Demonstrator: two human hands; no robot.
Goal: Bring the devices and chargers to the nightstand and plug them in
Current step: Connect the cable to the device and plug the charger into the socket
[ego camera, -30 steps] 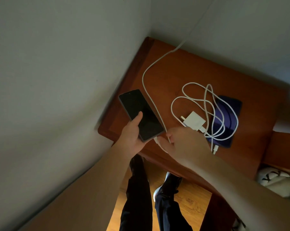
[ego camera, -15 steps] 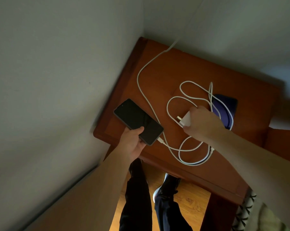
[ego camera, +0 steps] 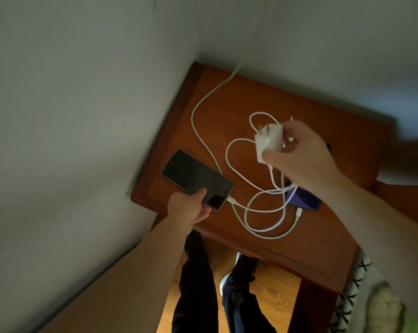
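Note:
A black phone (ego camera: 196,178) lies on the reddish wooden nightstand (ego camera: 328,227), near its left front corner. A white cable (ego camera: 203,140) is plugged into the phone's end and runs back up the wall. My left hand (ego camera: 191,207) grips the phone's near edge, thumb on the screen. My right hand (ego camera: 297,150) holds a white charger plug (ego camera: 268,140) lifted above the nightstand, prongs pointing up and left. Its white cable (ego camera: 263,210) hangs down in loose loops onto the wood. A dark blue device (ego camera: 304,200) lies under the loops, mostly hidden by my right forearm.
Grey walls close in the nightstand on the left and at the back. A patterned bed cover (ego camera: 361,296) borders the right side. My legs and shoes (ego camera: 229,280) stand on the wooden floor in front of the nightstand.
My right hand let go of the phone's cable end, took hold of the white charger plug and lifted it. My left hand laid the phone flat on the nightstand.

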